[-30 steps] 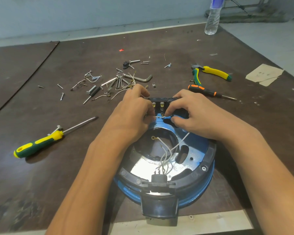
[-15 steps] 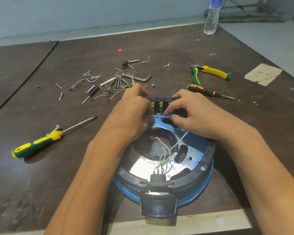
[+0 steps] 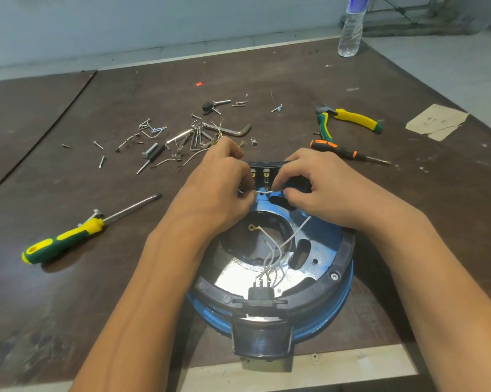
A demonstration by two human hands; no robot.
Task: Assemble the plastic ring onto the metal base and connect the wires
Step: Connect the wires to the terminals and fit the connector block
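Low in the middle of the frame, on the dark brown wooden table (image 3: 97, 292), sits the round blue metal base (image 3: 323, 244) with its shiny silver inner plate. The black plastic ring (image 3: 344, 254) is seated round its rim. At the near edge a black plug socket (image 3: 261, 292) carries a bundle of thin white wires (image 3: 272, 256) that fan up across the central hole, one ending loose in a small brass ring terminal (image 3: 251, 227). At the far edge of the base stands a black terminal block (image 3: 264, 172) with brass tabs, and both hands meet just in front of it. The left hand (image 3: 218, 188) has its fingers curled and pinches one short white lead (image 3: 264, 190) from the left, while the right hand (image 3: 323, 188) nips the same lead between thumb and forefinger from the right. To the left lies a green and yellow screwdriver (image 3: 66, 241). A scatter of loose screws and hex keys (image 3: 182, 137) covers the table above the left hand. Towards the upper right lie an orange and black screwdriver (image 3: 340, 150) and green and yellow pliers (image 3: 349, 120), with a torn scrap of cardboard (image 3: 436, 123) beyond them. A clear plastic bottle (image 3: 350, 32) stands at the table's far edge.
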